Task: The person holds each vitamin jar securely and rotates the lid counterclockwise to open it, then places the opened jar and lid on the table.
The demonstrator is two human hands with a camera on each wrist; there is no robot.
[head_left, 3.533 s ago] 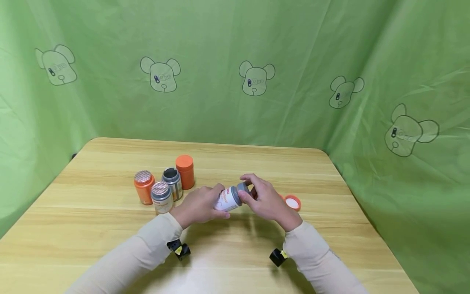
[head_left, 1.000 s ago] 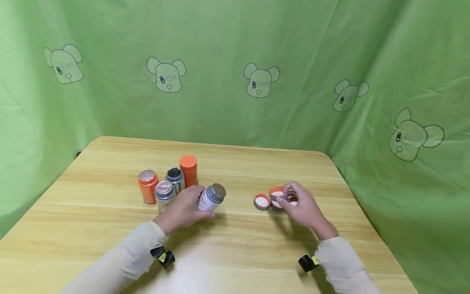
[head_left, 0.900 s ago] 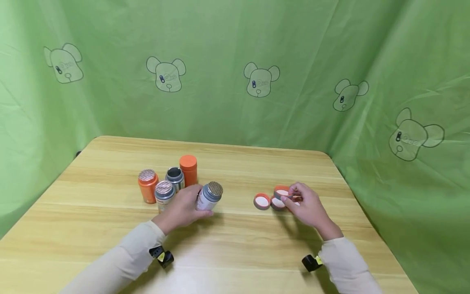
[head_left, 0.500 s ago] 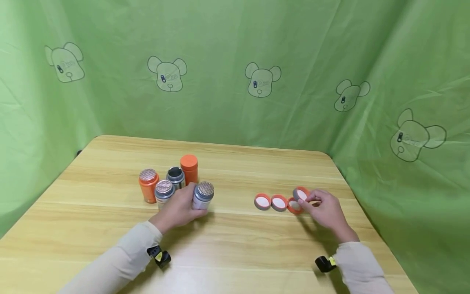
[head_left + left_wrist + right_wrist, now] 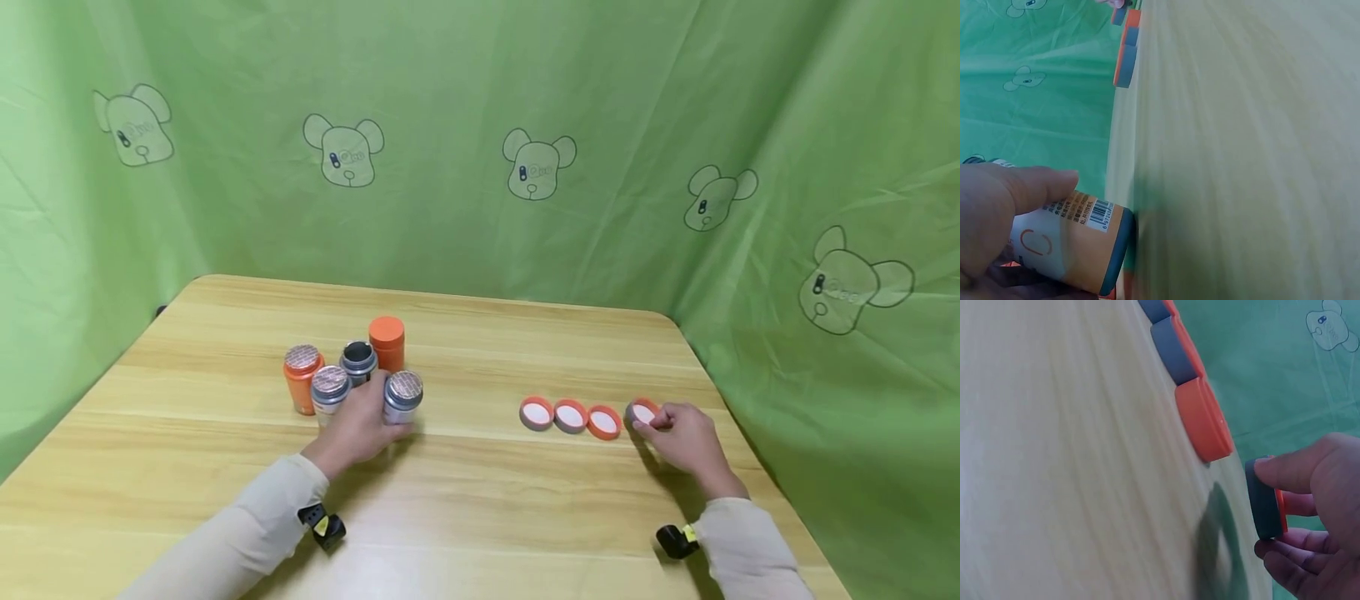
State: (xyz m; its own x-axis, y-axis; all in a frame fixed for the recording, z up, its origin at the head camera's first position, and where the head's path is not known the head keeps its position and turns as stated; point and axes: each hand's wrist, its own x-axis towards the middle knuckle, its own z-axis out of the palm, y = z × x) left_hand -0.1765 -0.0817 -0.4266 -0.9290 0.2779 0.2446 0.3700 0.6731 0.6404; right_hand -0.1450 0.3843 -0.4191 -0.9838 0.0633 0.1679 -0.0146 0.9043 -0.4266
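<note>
My left hand (image 5: 354,432) grips a white and grey bottle (image 5: 403,398) with a foil seal over its mouth. In the left wrist view the thumb presses along the bottle's label, and its grey base is close to the tabletop. Far to the right, my right hand (image 5: 692,442) pinches a grey cap (image 5: 1264,503) with an orange inner rim, its white liner facing up. The right wrist view shows this cap's shadow on the wood beside it. Left of it lies an orange cap (image 5: 604,422), in a row with two grey caps, a middle one (image 5: 570,416) and an end one (image 5: 537,413).
Around my left hand stand an orange bottle (image 5: 302,383) with foil, a grey-necked bottle (image 5: 330,388) with foil, an uncovered grey bottle (image 5: 358,358) and an orange lidded bottle (image 5: 387,340). A green curtain (image 5: 450,233) hangs behind the wooden table (image 5: 480,508).
The grey cap came off the bottle, then moved right past the row of caps and down towards the table. My left hand brought the bottle left, upright, beside the other bottles.
</note>
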